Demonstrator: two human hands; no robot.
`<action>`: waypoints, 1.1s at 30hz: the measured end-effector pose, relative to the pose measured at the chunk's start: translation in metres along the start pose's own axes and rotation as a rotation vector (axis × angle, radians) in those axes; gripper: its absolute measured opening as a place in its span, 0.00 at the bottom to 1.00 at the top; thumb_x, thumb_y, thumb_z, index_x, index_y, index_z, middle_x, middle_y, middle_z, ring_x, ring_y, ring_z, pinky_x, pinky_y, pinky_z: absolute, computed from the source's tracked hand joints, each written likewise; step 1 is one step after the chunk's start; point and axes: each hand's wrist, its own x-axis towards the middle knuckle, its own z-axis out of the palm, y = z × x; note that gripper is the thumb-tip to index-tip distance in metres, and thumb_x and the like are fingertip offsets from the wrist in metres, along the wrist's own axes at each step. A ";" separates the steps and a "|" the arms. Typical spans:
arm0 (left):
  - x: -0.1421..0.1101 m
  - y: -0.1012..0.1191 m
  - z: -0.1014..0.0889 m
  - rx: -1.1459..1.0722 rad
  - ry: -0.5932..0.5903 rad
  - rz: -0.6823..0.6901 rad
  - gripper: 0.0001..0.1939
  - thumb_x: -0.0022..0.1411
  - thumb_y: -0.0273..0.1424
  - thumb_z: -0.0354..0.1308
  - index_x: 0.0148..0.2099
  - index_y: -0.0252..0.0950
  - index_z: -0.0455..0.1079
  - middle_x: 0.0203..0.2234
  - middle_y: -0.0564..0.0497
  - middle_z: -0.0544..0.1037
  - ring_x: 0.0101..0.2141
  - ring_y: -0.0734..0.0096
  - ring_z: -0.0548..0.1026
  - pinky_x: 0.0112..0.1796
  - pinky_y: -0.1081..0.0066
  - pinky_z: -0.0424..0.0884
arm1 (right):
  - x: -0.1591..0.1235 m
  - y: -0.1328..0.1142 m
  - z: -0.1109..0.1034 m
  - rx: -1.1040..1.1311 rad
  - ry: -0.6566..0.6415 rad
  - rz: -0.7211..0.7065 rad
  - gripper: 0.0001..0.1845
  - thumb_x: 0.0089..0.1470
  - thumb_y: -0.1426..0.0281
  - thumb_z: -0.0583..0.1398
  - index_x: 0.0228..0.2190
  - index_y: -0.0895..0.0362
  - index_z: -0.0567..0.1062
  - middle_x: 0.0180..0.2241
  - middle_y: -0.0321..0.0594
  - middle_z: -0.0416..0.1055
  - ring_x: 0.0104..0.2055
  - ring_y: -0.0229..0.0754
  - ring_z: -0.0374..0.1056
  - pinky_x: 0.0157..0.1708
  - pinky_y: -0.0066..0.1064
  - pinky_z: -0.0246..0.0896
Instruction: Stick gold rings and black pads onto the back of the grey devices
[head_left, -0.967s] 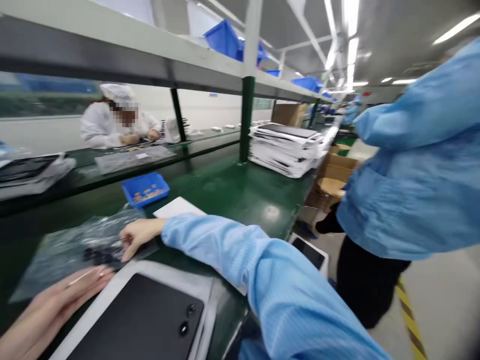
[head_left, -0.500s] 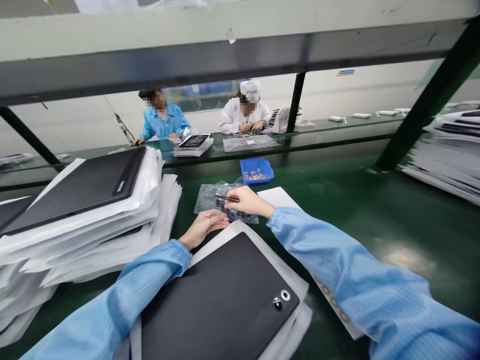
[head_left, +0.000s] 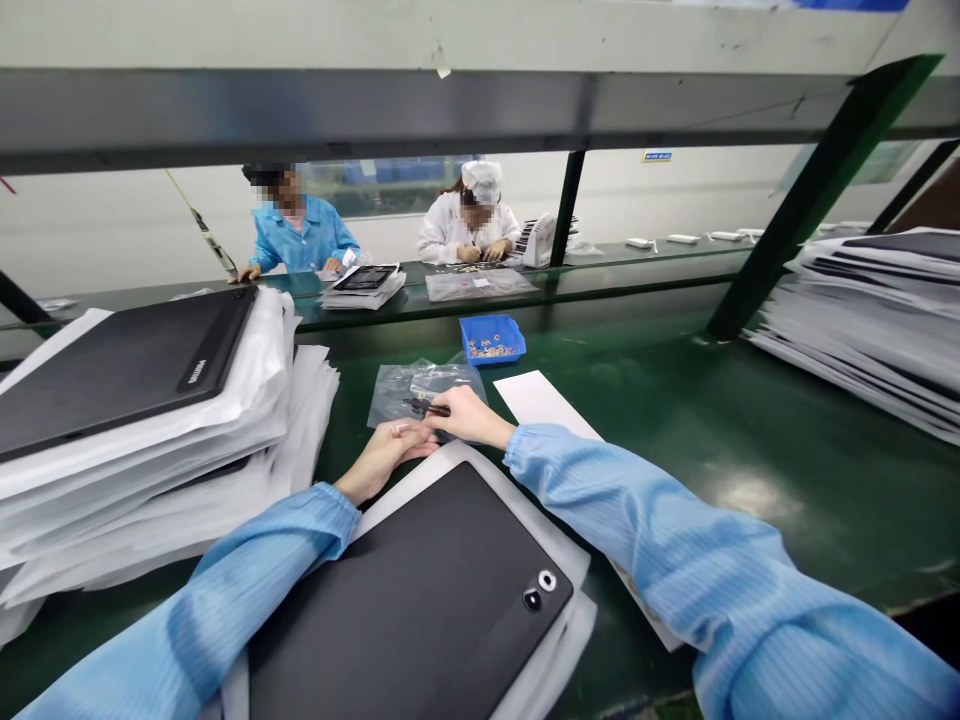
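Observation:
My right hand [head_left: 471, 417] is closed round dark tweezers [head_left: 427, 407], their tips pointing left above a clear plastic bag [head_left: 395, 387]. Close against it, my left hand [head_left: 384, 455] has its fingers drawn together at the near edge of the bag; whatever is between them is too small to make out. A black tablet-like panel [head_left: 420, 590] with two round lens fittings at its right corner lies on white sheets, below my hands and partly under my left sleeve. Just beyond the bag sits a blue tray [head_left: 517, 347] with small gold-coloured pieces in it.
A tall stack of black panels between white sheets [head_left: 247, 440] stands at the left; another stack [head_left: 862, 330] is at the right. A white strip [head_left: 536, 395] lies under my right forearm. Green posts [head_left: 817, 210] hold up a shelf overhead. Two people sit across the bench.
My right hand with the tweezers has come down and nearer, up against my left hand. The whole view has shifted, so things appear further left.

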 end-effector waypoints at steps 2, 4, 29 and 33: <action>0.000 -0.001 0.000 -0.007 -0.003 0.004 0.06 0.65 0.29 0.58 0.42 0.30 0.70 0.36 0.49 0.75 0.35 0.70 0.75 0.36 0.66 0.75 | 0.000 0.001 0.000 0.010 -0.003 0.008 0.09 0.49 0.77 0.62 0.19 0.64 0.76 0.17 0.34 0.66 0.23 0.33 0.59 0.26 0.24 0.49; 0.000 -0.002 0.000 -0.015 -0.004 0.008 0.07 0.65 0.30 0.58 0.42 0.30 0.70 0.36 0.49 0.75 0.35 0.70 0.75 0.36 0.66 0.75 | 0.001 0.003 0.001 0.030 -0.009 0.018 0.08 0.48 0.77 0.62 0.19 0.64 0.76 0.17 0.33 0.65 0.23 0.33 0.59 0.26 0.24 0.49; -0.016 0.032 -0.007 0.441 -0.062 -0.152 0.14 0.63 0.36 0.59 0.30 0.30 0.71 0.23 0.53 0.75 0.23 0.74 0.73 0.26 0.74 0.70 | 0.000 0.003 -0.028 0.593 -0.242 0.262 0.17 0.52 0.75 0.59 0.15 0.59 0.63 0.09 0.22 0.47 0.12 0.25 0.40 0.12 0.20 0.34; -0.041 0.048 -0.009 0.690 -0.031 -0.102 0.20 0.51 0.33 0.67 0.14 0.34 0.63 0.09 0.56 0.65 0.13 0.76 0.63 0.18 0.75 0.52 | -0.029 -0.007 -0.052 0.619 -0.306 0.313 0.13 0.48 0.77 0.61 0.15 0.62 0.69 0.08 0.25 0.51 0.12 0.25 0.43 0.12 0.20 0.33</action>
